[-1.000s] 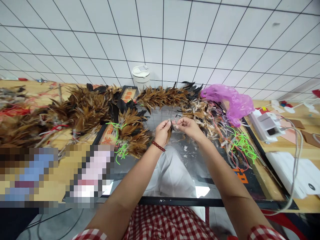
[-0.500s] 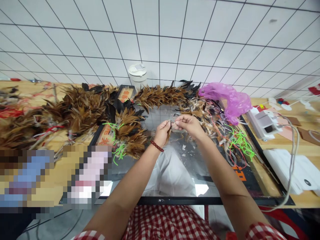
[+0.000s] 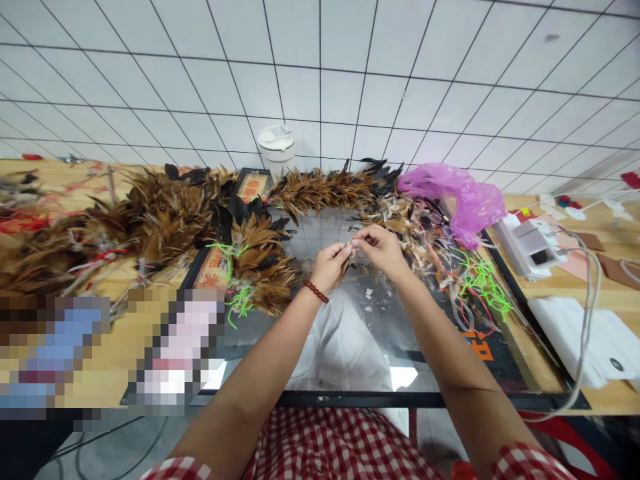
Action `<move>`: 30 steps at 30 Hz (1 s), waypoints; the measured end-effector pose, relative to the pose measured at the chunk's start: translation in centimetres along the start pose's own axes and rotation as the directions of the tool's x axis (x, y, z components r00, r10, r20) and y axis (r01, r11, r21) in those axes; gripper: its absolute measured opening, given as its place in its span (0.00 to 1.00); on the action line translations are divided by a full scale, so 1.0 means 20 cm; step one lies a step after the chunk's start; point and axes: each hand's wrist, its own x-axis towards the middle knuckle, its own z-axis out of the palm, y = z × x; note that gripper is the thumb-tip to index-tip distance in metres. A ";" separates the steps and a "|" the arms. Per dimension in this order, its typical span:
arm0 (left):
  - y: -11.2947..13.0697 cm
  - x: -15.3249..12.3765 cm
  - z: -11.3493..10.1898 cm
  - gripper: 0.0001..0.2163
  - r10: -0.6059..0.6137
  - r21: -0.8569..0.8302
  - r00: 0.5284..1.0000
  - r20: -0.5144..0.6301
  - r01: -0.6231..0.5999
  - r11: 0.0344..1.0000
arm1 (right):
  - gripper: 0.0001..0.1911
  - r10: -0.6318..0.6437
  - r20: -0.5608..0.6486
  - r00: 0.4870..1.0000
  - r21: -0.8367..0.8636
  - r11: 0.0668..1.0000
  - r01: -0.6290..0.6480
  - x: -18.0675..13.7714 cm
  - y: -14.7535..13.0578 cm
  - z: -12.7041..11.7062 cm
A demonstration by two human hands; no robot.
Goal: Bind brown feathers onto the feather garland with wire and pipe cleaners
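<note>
My left hand (image 3: 329, 265), with a red bead bracelet at its wrist, pinches a small bunch of brown feathers (image 3: 344, 268) above the glass-topped board (image 3: 360, 333). My right hand (image 3: 381, 248) meets it fingertip to fingertip, its fingers pinched on the top end of the same bunch. What passes between the fingertips is too small to make out. Bundles of brown and black feathers (image 3: 260, 257) lie just left of my hands, and a long feather string (image 3: 325, 187) curves behind them.
A large feather heap (image 3: 125, 223) covers the table's left. A white lidded cup (image 3: 276, 147) stands by the tiled wall. A pink plastic bag (image 3: 457, 200), green and red cords (image 3: 480, 283), a white device (image 3: 530, 247) and white boxes (image 3: 590, 340) lie at right.
My hands have stayed together over the board, shifting only slightly; the fingertips have drawn a little closer on the feather bunch. The view has drifted slightly.
</note>
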 end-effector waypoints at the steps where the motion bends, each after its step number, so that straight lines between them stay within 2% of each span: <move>1: 0.01 0.00 0.00 0.13 0.002 -0.030 1.000 0.010 -0.001 1.000 | 0.07 0.043 -0.019 0.999 0.010 0.999 -0.043 0.00 0.01 0.00; 3: 0.03 -0.01 0.00 0.13 0.004 -0.126 0.999 0.032 0.000 0.992 | 0.10 0.136 -0.009 0.991 0.059 0.989 -0.136 0.01 0.04 -0.01; 7: 0.05 -0.02 0.00 0.13 0.012 -0.215 0.998 0.066 0.002 0.977 | 0.14 0.263 0.166 0.950 0.194 0.936 -0.293 0.02 0.05 -0.03; 12: 0.05 -0.02 0.00 0.13 0.036 -0.250 0.992 0.123 -0.004 0.968 | 0.19 0.357 0.282 0.891 0.338 0.832 -0.440 0.01 0.00 -0.02; 15: 0.05 -0.02 0.01 0.15 0.024 -0.250 0.990 0.140 0.012 0.968 | 0.21 0.343 0.333 0.878 0.435 0.771 -0.466 0.00 -0.04 0.01; 19: 0.05 -0.02 0.02 0.16 -0.009 -0.184 0.991 0.130 0.033 0.982 | 0.18 0.255 0.339 0.906 0.503 0.765 -0.404 -0.01 -0.08 0.03; 22: 0.04 -0.01 0.01 0.15 -0.023 -0.157 0.997 0.071 0.033 0.987 | 0.18 0.203 0.316 0.927 0.459 0.822 -0.336 0.00 -0.11 -0.01; 26: 0.03 -0.01 0.02 0.15 -0.042 -0.140 0.999 -0.032 0.037 0.989 | 0.16 0.059 0.393 0.918 0.349 0.914 -0.208 0.01 -0.14 -0.09; 30: 0.01 -0.01 0.03 0.17 -0.020 -0.085 1.000 -0.016 0.019 0.996 | 0.12 -0.018 0.270 0.963 0.208 0.977 -0.040 0.01 -0.10 -0.09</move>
